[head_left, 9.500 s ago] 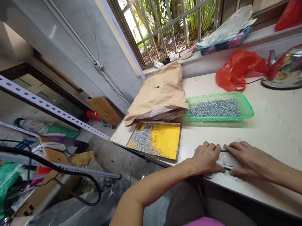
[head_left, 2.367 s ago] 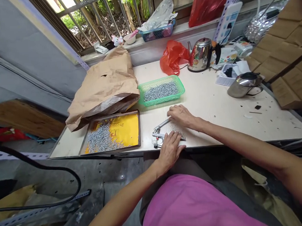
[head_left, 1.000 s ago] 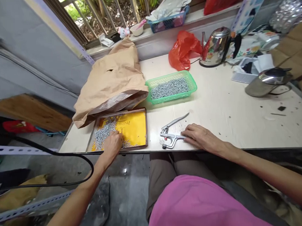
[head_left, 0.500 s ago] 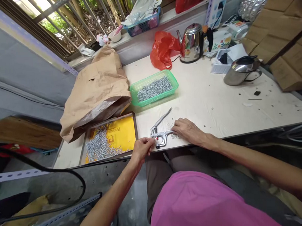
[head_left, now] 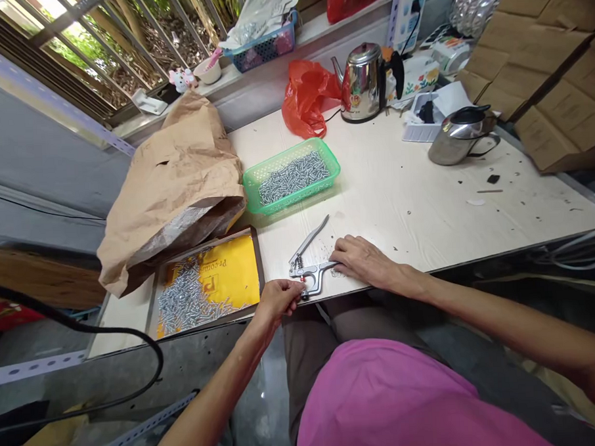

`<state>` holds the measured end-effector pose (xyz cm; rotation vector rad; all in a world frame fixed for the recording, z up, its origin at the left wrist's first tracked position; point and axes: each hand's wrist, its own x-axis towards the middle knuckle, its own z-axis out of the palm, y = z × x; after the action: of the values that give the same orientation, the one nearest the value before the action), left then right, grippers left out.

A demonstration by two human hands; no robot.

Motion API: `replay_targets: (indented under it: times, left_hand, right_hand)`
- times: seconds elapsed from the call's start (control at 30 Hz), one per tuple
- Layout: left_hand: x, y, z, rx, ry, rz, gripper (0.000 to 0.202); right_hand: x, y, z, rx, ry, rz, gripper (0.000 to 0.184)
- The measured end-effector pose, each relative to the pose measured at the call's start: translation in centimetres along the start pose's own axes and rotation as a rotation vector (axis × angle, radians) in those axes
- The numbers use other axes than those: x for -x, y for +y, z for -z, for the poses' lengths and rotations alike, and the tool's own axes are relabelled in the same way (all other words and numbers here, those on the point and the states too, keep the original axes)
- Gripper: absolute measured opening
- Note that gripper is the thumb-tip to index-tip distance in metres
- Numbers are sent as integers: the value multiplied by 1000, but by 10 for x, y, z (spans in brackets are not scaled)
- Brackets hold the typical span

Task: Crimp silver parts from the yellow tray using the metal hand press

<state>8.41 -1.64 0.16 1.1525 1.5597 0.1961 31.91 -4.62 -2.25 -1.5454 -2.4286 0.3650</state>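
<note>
Head view, taking the green perforated basket (head_left: 277, 205) as landmark: spring-loaded press pliers (head_left: 313, 271) lie on the white tabletop (head_left: 385, 199), nearer the person than the basket, their handles spread. The right hand (head_left: 363, 263) curls its fingers around the end of the lower handle, grasping it. The left hand (head_left: 277, 297) has thumb and fingers drawn together at the jaws; whether they grip a small part, I cannot tell. Left of the basket and nearer the person, a shallow tray (head_left: 258, 257) bears short silvery metal pins (head_left: 185, 297).
</note>
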Motion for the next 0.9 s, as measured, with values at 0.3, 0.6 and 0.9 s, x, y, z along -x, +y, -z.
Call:
replay_targets:
  times: [0.3, 0.6, 0.9]
  left_hand:
    - [4, -4, -1, -22, -40, -2, 32]
    - [3, -4, -3, -12, -17, 1, 30]
    - [15, -8, -5, -440, 188, -243, 27]
  right_hand:
    - [-50, 31, 19, 63, -231, 196, 107]
    - [-57, 26, 24, 60, -245, 197, 92]
    - [-38, 16, 23, 33, -153, 142, 46]
